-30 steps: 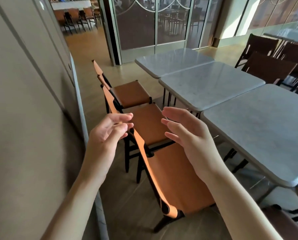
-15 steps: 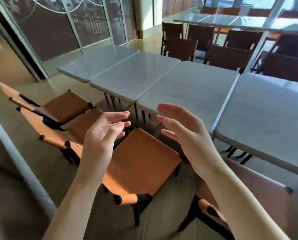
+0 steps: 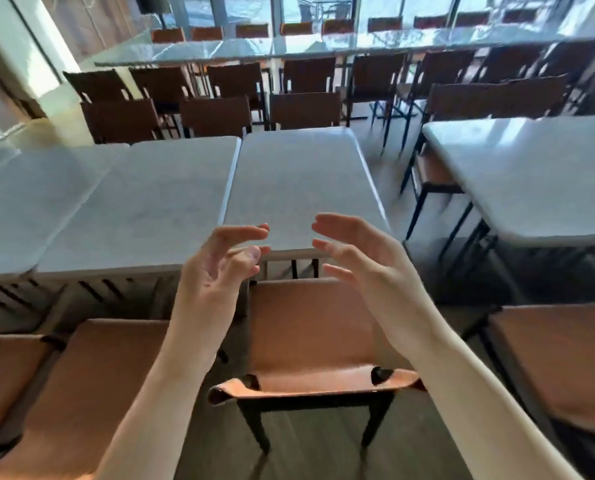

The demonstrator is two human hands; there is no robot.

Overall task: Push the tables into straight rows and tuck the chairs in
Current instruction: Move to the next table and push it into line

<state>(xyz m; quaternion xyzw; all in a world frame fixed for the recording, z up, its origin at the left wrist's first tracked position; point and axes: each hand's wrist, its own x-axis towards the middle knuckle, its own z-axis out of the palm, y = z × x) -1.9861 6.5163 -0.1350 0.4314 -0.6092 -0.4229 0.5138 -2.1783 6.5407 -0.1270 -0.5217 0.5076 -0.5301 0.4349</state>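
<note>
Below the empty, loosely spread left hand (image 3: 216, 271) and right hand (image 3: 365, 261), the tan leather chair (image 3: 309, 327) stood untucked from the white marble table (image 3: 299, 188); most work apparently remained.

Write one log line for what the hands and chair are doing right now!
left hand: open, holds nothing | right hand: open, holds nothing | tan chair: below the hands, untouched | white table: ahead

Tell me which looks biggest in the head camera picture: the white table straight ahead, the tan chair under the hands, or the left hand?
1. white table
2. tan chair, nearly the same, so nearness makes this unsure
3. left hand
</note>
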